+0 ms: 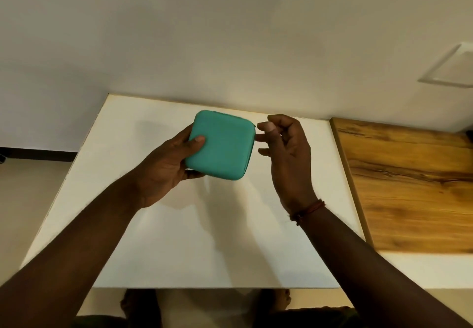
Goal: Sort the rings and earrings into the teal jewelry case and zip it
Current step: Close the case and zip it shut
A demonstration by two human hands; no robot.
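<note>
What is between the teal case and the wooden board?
In the head view, the right hand sits between the teal case and the wooden board, its fingertips by the case's edge; beyond it, only bare white table.

case (221, 146) insides hidden, wood board (409, 187) cropped rt

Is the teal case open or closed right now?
Closed: the case has its two halves flush along the right edge, held in the left hand. Whether it's fully zipped, cannot tell.
</note>
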